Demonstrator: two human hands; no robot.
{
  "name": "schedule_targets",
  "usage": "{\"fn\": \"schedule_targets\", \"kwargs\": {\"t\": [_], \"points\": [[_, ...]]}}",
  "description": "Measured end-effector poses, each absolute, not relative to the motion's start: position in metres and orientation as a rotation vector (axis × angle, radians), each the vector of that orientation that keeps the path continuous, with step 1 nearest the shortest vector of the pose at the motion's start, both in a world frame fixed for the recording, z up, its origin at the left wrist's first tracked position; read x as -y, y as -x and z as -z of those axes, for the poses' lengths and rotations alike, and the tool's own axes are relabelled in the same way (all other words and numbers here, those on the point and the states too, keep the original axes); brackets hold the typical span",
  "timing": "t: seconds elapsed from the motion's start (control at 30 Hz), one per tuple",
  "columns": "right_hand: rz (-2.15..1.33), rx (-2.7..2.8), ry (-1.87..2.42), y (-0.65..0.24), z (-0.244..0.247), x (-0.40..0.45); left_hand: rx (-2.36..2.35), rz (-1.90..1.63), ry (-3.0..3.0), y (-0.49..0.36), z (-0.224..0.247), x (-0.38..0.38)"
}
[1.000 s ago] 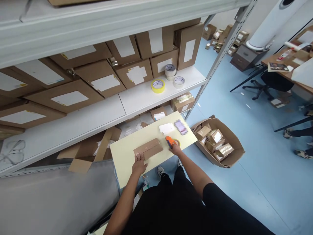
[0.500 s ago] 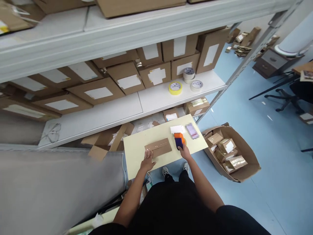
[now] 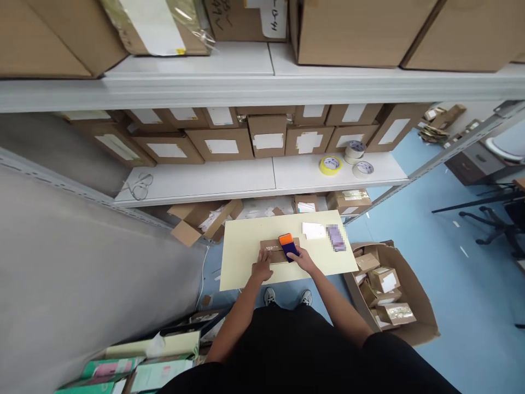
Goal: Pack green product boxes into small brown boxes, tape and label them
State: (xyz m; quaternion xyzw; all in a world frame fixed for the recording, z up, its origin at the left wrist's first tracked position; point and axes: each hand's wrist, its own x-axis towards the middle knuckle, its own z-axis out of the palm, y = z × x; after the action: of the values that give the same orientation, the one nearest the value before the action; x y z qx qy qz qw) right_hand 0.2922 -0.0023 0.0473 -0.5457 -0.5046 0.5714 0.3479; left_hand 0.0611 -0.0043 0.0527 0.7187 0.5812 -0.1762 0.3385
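Observation:
A flat brown cardboard box (image 3: 268,244) lies on a pale yellow tabletop (image 3: 241,232), with a shiny strip along its top. My left hand (image 3: 262,266) rests on the box's left part, fingers stretched out and pressing down. In my right hand (image 3: 302,259) is an orange and dark blue tape dispenser (image 3: 288,246), held over the right part of the box. Whether the dispenser touches the cardboard I cannot tell. To the right lie white paper labels (image 3: 314,230) and a blurred-out purple phone-like object (image 3: 336,238).
Behind the table stands a shelf (image 3: 205,183) with labelled boxes, a yellow tape roll (image 3: 330,165) and pale tape rolls (image 3: 363,169). On the floor at right sits a large carton (image 3: 426,312) holding several small boxes. An open carton (image 3: 186,232) is at left.
My right hand has brought the tape dispenser leftward from beside the white labels to over the box. My left hand stays on the box. The camera view has turned.

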Motion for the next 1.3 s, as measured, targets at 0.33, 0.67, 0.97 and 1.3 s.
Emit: {"fn": "schedule_targets", "kwargs": {"t": [0.33, 0.67, 0.97, 1.3], "points": [[-1.579, 1.376, 1.346, -0.312, -0.062, 0.010, -1.646, -0.127, -1.875, -0.067, -0.064, 0.002], [-1.597, 1.470, 1.364, -0.314, -0.079, 0.014, -1.095, -0.530, -1.444, -0.096, -0.109, -0.069], [-1.452, 1.492, 1.468, -0.316, -0.081, 0.012, -1.353, -0.625, -1.510, -0.089, -0.114, -0.069], [-1.230, 1.691, 1.606, -0.319, -0.096, -0.013, -1.588, -0.869, -1.307, -0.080, -0.106, -0.046]]}}
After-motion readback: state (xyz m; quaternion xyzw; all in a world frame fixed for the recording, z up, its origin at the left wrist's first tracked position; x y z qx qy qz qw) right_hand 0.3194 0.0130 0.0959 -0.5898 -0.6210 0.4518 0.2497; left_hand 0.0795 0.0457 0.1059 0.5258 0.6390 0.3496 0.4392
